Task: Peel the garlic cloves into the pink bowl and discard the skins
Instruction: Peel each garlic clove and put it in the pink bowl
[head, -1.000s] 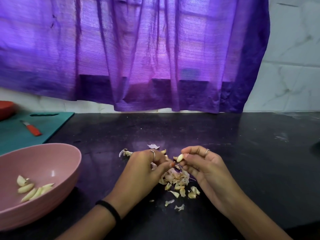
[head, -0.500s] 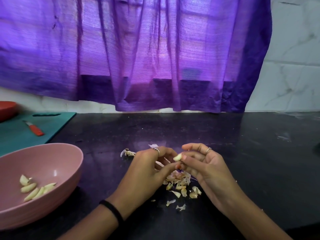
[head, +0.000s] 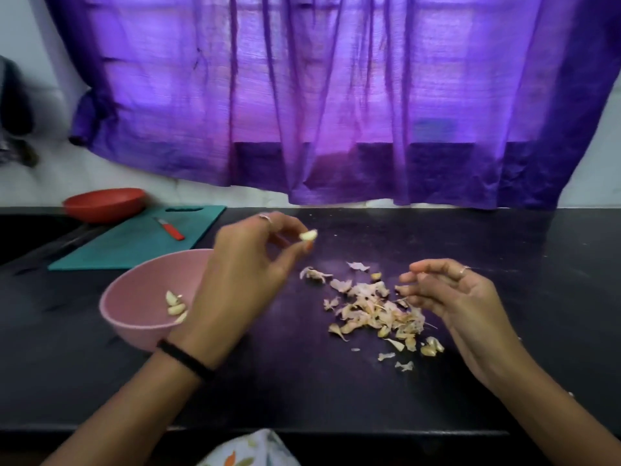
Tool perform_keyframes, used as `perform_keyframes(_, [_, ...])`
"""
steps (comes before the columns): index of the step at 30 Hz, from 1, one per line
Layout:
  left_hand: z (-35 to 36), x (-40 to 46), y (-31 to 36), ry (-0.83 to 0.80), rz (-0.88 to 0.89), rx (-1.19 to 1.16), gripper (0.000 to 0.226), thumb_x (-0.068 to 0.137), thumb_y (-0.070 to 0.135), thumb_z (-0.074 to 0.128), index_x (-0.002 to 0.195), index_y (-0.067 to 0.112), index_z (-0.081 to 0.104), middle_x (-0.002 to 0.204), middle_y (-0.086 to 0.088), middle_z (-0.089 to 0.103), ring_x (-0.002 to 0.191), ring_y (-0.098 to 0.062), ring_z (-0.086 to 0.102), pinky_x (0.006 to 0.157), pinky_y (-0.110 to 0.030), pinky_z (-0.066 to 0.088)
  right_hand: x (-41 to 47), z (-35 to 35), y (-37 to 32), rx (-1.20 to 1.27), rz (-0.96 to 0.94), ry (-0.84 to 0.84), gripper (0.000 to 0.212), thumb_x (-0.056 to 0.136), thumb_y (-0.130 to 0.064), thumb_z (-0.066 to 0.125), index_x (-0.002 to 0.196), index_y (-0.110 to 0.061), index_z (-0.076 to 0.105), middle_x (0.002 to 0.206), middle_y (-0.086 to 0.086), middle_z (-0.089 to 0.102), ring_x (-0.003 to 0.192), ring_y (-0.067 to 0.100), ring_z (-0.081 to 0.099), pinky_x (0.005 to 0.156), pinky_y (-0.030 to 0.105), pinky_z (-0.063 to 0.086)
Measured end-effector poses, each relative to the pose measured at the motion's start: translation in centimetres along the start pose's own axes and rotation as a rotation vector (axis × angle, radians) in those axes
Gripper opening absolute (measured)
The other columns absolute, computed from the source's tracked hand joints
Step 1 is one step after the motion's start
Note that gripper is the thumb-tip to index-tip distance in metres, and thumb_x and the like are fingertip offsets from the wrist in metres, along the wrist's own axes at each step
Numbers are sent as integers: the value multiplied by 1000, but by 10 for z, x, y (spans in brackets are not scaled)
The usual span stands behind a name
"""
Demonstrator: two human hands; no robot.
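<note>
The left hand [head: 248, 264] pinches a peeled garlic clove [head: 308, 235] at its fingertips, beyond the pink bowl [head: 134, 317] beneath its wrist; released here, it would miss.

A single head-mounted wide-angle camera supplies the only view, so no region is shared with a second camera. It looks forward and downward from above the near edge of the dark bench [head: 336, 391], at close range: both forearms enter from the bottom corners. The left hand [head: 242, 284] sits left of centre and the right hand [head: 457, 297] right of centre. The optical axis faces the purple curtain [head: 336, 95] on the far wall, which fills the upper half. Straight edges bow near the frame borders.
</note>
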State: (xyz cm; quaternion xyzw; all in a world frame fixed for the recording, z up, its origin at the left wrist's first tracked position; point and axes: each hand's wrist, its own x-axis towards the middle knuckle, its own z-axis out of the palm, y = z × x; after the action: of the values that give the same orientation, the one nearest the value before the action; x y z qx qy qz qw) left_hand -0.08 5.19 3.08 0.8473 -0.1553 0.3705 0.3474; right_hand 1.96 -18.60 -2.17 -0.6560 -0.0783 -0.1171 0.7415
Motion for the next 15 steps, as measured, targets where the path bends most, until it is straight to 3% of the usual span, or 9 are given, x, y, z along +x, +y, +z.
perform_keyframes(3, [-39,-1,-13,39,-146,161,6,79,19,76,81,22,71,68,17,63,65,-6,63,62,-8,39,1,-1,0,-20,-17,0,14,93,1,53,98,-4,65,88,12,73,80,22,69,72,26,57])
perform_keyframes(5, [-54,-4,-24,15,-240,248,8,78,16,77,82,20,71,69,14,62,64,-5,60,57,-12,37,1,-1,1,-15,-17,-8,15,92,2,54,97,-6,65,87,12,73,80,23,69,69,23,57])
perform_keyframes(9, [-63,-10,-46,-64,-363,293,18,79,5,72,87,21,69,69,12,62,67,-7,59,62,-18,38,1,-2,4,-18,-33,-23,15,92,0,54,96,-7,66,87,14,72,79,21,69,71,23,57])
perform_keyframes(12, [-62,-9,-51,-74,-358,305,25,82,0,64,97,20,69,74,10,65,68,-6,61,60,-7,37,4,-4,5,-56,-46,-14,17,92,3,53,95,-8,66,87,13,72,80,20,68,70,21,58])
perform_keyframes(15, [-52,-4,-41,-8,-268,317,21,85,9,64,102,20,70,83,10,65,76,-12,61,73,-19,42,7,-5,7,-115,-85,2,24,90,12,51,94,-6,66,86,12,71,74,14,69,66,16,55])
